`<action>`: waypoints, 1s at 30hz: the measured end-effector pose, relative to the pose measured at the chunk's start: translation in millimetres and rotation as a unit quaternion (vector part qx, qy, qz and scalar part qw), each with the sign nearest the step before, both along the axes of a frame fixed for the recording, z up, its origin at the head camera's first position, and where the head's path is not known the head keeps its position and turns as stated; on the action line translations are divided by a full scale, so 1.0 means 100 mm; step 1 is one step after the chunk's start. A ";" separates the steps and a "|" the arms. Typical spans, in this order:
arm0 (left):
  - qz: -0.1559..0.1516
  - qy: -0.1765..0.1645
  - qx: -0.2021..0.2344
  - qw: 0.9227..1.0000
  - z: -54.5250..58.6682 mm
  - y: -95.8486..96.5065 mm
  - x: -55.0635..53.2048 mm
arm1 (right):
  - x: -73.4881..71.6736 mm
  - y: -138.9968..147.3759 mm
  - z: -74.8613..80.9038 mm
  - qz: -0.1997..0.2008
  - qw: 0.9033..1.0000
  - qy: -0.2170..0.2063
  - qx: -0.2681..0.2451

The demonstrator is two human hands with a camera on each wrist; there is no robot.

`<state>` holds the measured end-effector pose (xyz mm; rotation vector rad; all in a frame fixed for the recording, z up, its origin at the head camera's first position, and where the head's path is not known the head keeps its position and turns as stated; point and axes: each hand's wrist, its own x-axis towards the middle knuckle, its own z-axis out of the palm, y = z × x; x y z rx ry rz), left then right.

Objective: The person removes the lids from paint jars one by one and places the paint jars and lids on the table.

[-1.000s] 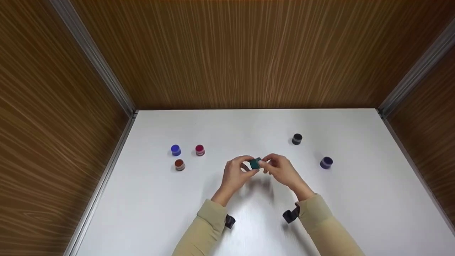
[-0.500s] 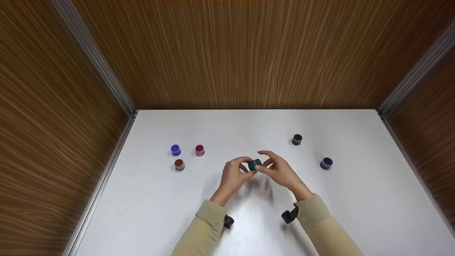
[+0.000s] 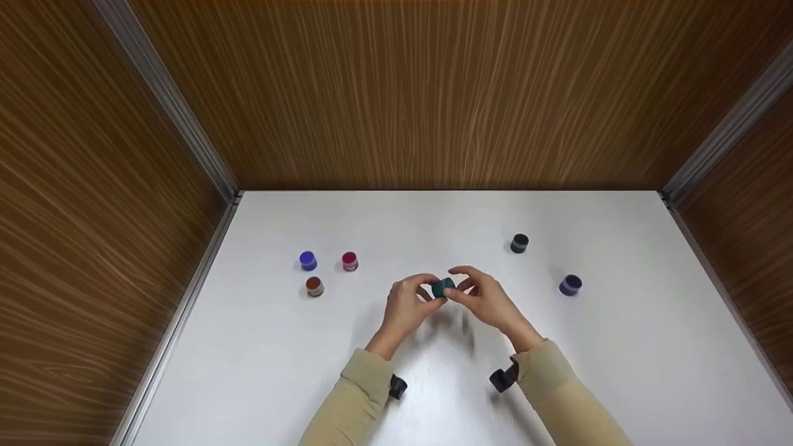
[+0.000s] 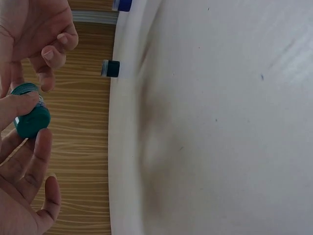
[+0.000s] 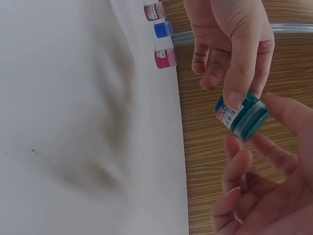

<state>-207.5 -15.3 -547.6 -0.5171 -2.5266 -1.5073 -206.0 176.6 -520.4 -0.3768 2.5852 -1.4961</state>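
Observation:
In the head view, a small teal paint jar (image 3: 442, 287) is held above the white table, tilted on its side. My left hand (image 3: 406, 306) pinches its body between thumb and fingers. The jar's ridged teal lid (image 5: 254, 122) faces my right hand (image 3: 492, 303) in the right wrist view. There the right thumb is at the lid's edge, touching or very close, with the fingers spread loosely below. The head view shows the right index finger stretched out, apart from the jar. A printed label (image 5: 227, 116) shows beside the left thumb.
Left on the white table (image 3: 266, 347) stand a blue jar (image 3: 308, 261), a red-pink jar (image 3: 350, 261) and a brown jar (image 3: 314, 286). On the right are a black jar (image 3: 519, 243) and a dark purple jar (image 3: 570, 285). Wood-grain panels (image 3: 433, 93) enclose the back and sides.
One second ago the right fingers and thumb were pinching the jar's lid end. The right index finger has since lifted off and stretched out. The left hand has kept its grip, nearly still.

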 end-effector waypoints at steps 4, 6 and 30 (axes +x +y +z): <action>0.000 0.008 -0.003 1.000 0.01 0.00 0.00 | 0.00 -0.01 0.00 -0.020 1.000 0.001 -0.002; 0.000 0.009 -0.007 1.000 0.01 0.00 0.00 | 0.00 -0.01 0.00 -0.024 1.000 0.006 -0.004; 0.007 0.029 -0.014 0.999 0.00 -0.01 0.01 | 0.01 -0.01 0.02 -0.010 1.000 0.013 -0.018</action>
